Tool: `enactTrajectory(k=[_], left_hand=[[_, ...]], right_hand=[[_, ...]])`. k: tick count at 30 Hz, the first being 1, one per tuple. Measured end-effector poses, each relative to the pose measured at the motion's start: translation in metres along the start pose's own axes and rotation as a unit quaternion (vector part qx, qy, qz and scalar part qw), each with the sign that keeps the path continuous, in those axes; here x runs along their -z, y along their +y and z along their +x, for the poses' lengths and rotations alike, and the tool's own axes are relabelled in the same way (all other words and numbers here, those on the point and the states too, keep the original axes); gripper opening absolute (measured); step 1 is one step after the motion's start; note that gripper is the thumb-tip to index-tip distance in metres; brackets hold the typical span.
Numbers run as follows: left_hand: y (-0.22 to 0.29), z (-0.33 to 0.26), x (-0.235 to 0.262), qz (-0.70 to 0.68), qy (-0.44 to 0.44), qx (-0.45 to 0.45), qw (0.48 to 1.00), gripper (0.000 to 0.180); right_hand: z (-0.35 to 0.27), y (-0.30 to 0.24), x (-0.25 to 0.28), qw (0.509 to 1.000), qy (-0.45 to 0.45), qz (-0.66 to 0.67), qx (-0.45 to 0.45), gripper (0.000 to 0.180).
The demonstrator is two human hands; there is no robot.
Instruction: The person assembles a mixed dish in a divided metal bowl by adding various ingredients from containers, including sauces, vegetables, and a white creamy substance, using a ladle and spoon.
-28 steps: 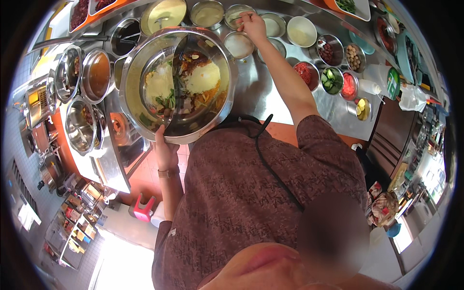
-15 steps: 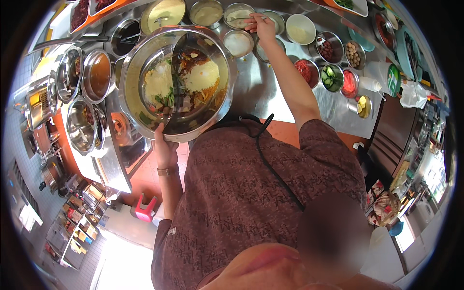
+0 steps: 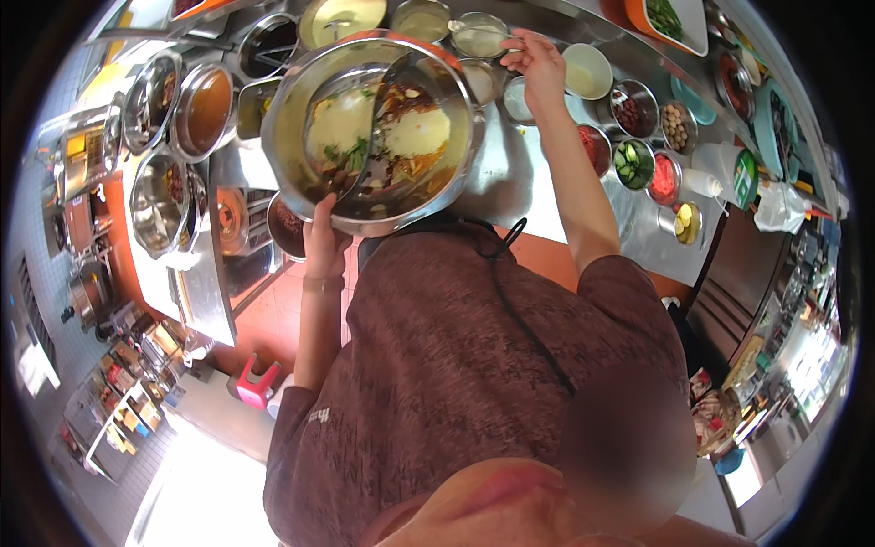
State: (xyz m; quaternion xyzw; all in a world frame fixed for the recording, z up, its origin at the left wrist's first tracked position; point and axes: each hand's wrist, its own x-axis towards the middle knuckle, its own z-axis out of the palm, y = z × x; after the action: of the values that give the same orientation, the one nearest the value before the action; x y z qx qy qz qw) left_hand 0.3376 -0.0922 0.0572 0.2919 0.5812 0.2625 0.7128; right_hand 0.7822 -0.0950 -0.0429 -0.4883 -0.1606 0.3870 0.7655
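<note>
My left hand [image 3: 321,239] grips the near rim of a large steel pot [image 3: 284,179] and holds it up over the counter edge. A curved divider splits the pot into a pale broth with greens and a red broth. My right hand [image 3: 540,66] reaches out over the steel counter [image 3: 510,187]. Its fingers are pinched on what looks like a thin spoon handle, at the rim of a small steel bowl of pale sauce [image 3: 478,38]. Another small bowl [image 3: 517,100] sits just under that wrist.
Small bowls of condiments line the counter to the right: a white one [image 3: 586,71], red ones [image 3: 665,178] and one of cucumber slices [image 3: 631,164]. Large steel pots [image 3: 157,202] and an orange sauce vat [image 3: 206,108] stand at the left. A pink stool [image 3: 257,381] is on the floor.
My right hand has slid to the right along the row of small bowls. The pot in my left hand has stayed about where it was.
</note>
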Motion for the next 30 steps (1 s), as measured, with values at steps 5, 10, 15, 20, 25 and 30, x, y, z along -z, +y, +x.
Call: enactTrajectory(k=[5,10,15,20,25,30], left_hand=[[-0.006,0.008,-0.01,0.006,-0.036,-0.008,0.999,0.032],[-0.003,0.004,-0.019,0.005,-0.06,0.001,0.998,0.033],[-0.007,-0.002,-0.021,0.011,-0.018,-0.014,1.0,0.018],[-0.014,-0.006,-0.006,0.006,-0.024,-0.005,1.0,0.03],[-0.018,-0.005,0.01,0.004,-0.007,0.001,1.0,0.035],[-0.024,0.002,0.026,-0.012,-0.022,0.007,1.0,0.032]], right_hand=[[-0.054,-0.047,-0.068,0.991,-0.122,-0.048,0.041,0.028],[-0.097,-0.052,-0.105,0.788,-0.301,-0.42,0.336,0.022],[-0.105,-0.068,-0.087,0.91,-0.173,-0.291,0.242,0.024],[-0.085,-0.063,-0.015,0.965,0.026,-0.192,0.177,0.026],[-0.083,-0.033,0.066,0.966,0.138,-0.187,0.117,0.026],[-0.09,0.007,0.103,0.959,0.155,-0.235,0.045,0.027]])
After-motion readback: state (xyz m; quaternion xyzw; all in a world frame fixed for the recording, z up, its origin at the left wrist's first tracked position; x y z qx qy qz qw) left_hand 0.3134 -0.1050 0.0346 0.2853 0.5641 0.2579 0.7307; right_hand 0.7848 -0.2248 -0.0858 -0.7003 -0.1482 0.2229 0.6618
